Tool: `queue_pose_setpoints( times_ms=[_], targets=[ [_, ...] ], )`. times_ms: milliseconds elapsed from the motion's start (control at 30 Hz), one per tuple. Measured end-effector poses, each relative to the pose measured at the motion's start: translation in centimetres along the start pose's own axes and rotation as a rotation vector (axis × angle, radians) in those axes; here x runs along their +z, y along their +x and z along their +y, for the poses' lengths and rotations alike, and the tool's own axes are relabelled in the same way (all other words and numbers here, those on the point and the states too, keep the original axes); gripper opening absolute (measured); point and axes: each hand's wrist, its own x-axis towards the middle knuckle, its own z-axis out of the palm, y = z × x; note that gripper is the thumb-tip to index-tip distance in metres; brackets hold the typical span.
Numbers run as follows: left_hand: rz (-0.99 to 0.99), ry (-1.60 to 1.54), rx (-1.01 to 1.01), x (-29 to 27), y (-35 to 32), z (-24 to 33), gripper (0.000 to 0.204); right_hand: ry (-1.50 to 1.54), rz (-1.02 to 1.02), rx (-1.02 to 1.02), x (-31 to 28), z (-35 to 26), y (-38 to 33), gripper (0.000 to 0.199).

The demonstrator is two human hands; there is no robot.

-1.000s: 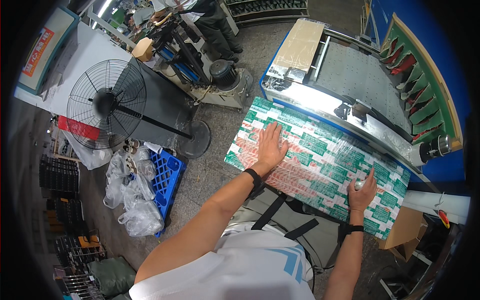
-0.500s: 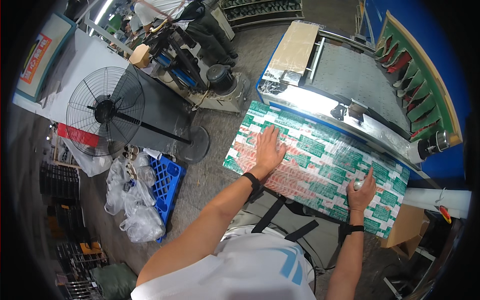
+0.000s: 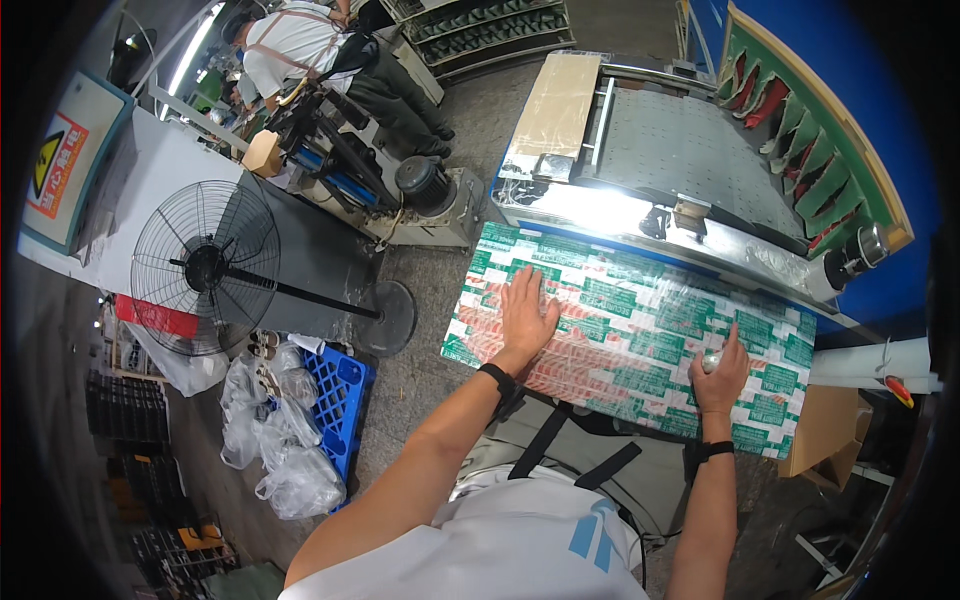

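A wide board covered in green, white and reddish printed tape (image 3: 610, 335), shiny on top, lies in front of me along the machine's near edge. Flat on its left part rests my left hand (image 3: 527, 318), fingers spread and nothing in them. Over at the right part, my right hand (image 3: 722, 375) lies on the board with its index finger stretched forward. Between its thumb and curled fingers shows a small silvery round thing (image 3: 711, 362); its kind I cannot make out. Dark bands circle both wrists.
Beyond the board stands a machine with a grey perforated bed (image 3: 690, 150). A green rack of cut pieces (image 3: 815, 170) leans at right, above a cardboard box (image 3: 828, 430). At left are a fan (image 3: 205, 268), a blue pallet with plastic bags (image 3: 345, 400) and another person (image 3: 300, 50).
My view has tilted a little, so the surroundings sit differently in the picture. Both hands keep nearly the same places on the board.
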Motion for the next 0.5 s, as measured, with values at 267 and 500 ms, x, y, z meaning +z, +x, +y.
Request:
queue_pose_setpoints(
  times_ms=[267,500],
  targets=[
    [0.001,-0.008,-0.017,0.14,-0.18,-0.07,0.072,0.008,-0.029,0.019,0.41,0.37,-0.22,0.092],
    [-0.018,-0.009,-0.022,0.02,0.09,-0.12,0.072,-0.007,-0.042,0.036,0.33,0.26,-0.04,0.091]
  ],
)
